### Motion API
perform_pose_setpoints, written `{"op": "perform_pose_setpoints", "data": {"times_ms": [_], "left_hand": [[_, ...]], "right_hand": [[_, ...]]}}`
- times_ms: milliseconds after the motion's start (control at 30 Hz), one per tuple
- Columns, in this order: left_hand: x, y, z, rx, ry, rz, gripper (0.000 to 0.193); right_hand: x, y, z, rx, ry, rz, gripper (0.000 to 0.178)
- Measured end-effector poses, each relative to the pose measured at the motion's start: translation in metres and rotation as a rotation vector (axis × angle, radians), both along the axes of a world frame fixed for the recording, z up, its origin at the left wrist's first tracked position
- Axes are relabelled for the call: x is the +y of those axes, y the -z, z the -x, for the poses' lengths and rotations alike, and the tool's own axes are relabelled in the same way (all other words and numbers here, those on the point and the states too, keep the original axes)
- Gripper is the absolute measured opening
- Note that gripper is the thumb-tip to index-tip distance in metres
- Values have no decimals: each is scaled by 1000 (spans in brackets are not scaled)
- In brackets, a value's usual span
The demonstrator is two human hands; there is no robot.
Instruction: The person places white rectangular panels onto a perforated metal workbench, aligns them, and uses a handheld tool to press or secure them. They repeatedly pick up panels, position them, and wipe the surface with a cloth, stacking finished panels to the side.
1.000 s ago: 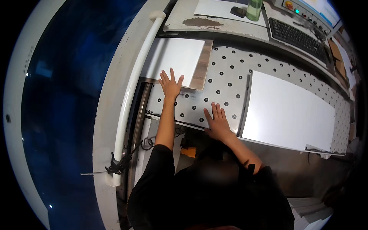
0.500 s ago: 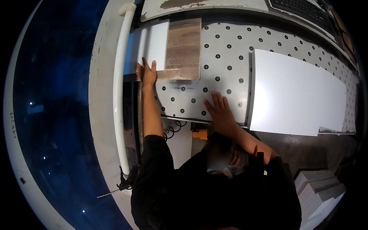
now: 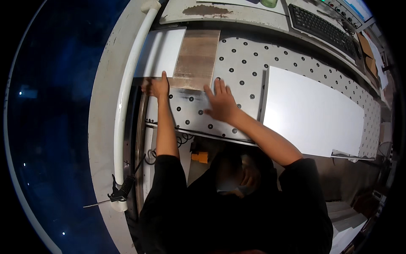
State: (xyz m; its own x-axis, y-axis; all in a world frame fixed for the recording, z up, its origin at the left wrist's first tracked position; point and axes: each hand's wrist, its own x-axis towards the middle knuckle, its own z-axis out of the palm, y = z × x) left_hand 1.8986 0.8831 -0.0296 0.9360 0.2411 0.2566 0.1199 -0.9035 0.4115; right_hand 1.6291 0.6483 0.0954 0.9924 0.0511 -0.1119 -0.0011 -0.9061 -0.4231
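Observation:
My left hand (image 3: 157, 87) rests at the near edge of a white panel (image 3: 161, 53), its thumb stretched away from the other fingers. Those fingers are bent and partly blurred at the edge. Beside and below the panel shows a brown wood-grain board (image 3: 195, 59), which the hand also touches. My right hand (image 3: 222, 101) is spread over the grey table, fingers apart, close to the near right corner of the wood-grain board. It holds nothing. Whether its fingertips touch the board I cannot tell.
The grey table (image 3: 243, 55) is dotted with black round studs. A larger white panel (image 3: 311, 112) lies at its right. A white tube (image 3: 125, 93) runs along the left, with an air gun (image 3: 120, 192) near its lower end. A keyboard (image 3: 323, 31) sits at the far right.
My right hand has moved left and away from me, from the table's near edge toward the wood-grain board. My left hand has drawn back to the white panel's near edge. The view has shifted.

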Motion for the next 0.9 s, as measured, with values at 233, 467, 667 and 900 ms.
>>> {"op": "perform_pose_setpoints", "data": {"times_ms": [233, 467, 667, 900], "left_hand": [[-11, -41, 41, 31, 180, 156, 97], [-22, -43, 41, 38, 139, 110, 98], [-10, -29, 45, -28, 29, 51, 101], [-15, -26, 38, -164, 134, 204, 71]], "right_hand": [[-37, 52, -48, -183, 31, 112, 87], [-42, 57, -53, -267, -29, 188, 73], [-10, 51, -63, -429, 53, -54, 84], [51, 68, -148, -324, -112, -133, 89]]}}
